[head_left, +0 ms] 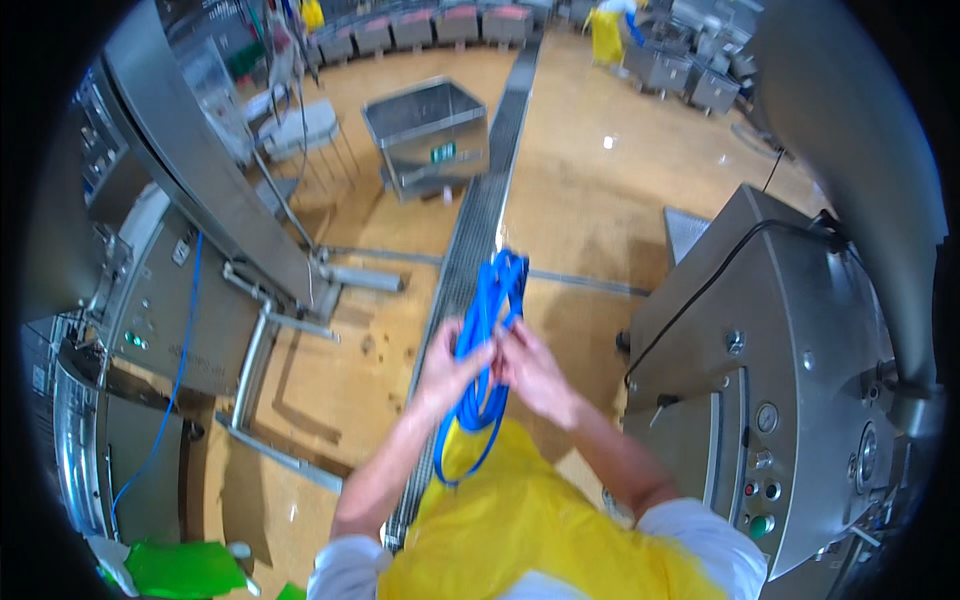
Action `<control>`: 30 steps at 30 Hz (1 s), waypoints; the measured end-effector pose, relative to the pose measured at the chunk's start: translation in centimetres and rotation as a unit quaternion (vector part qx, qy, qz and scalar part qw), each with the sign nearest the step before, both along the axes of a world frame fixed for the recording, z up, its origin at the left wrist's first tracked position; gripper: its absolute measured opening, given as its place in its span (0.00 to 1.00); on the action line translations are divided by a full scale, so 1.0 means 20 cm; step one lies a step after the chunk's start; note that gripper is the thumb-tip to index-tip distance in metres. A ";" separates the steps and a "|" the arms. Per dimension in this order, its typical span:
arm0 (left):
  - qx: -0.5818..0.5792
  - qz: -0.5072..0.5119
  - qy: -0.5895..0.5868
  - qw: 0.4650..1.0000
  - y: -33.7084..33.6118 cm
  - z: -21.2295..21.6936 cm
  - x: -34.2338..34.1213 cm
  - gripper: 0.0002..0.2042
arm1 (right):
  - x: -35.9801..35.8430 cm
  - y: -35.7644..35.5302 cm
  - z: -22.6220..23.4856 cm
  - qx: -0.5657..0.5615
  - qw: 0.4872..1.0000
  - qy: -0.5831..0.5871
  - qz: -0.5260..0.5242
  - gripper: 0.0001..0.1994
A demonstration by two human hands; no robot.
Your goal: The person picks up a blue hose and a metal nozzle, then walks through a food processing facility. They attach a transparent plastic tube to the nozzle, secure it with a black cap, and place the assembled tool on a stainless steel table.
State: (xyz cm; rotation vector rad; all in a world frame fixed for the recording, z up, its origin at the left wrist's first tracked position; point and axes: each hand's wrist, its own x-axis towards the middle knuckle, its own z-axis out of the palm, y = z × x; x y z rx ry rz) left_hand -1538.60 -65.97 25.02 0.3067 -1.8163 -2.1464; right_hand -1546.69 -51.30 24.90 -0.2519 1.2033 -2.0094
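A long bundle of blue bands or cords (486,312), folded into several loops, is held up in front of my yellow apron (520,510). One thin loop hangs down from its lower end, over the apron. Closed round the bundle's middle from the left is my left hand (452,368), with the thumb lying across the front. My right hand (532,372) is closed at the bundle's right side, fingertips pinched near the left thumb. Whether the blue strands are flat straps or tubing I cannot tell.
A steel machine (690,330) with gauge and buttons stands close on the right. Steel frames and a cabinet (185,310) fill the left. Ahead are a steel bin (430,135) and a floor drain grating (505,140). A person in yellow (607,38) stands farther off. Green material (185,570) lies lower left.
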 end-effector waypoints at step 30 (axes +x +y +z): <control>0.304 -0.225 0.117 0.918 -1.38 -0.23 -3.58 0.29 | -3.00 -0.19 -0.35 0.497 0.630 0.444 0.399 0.16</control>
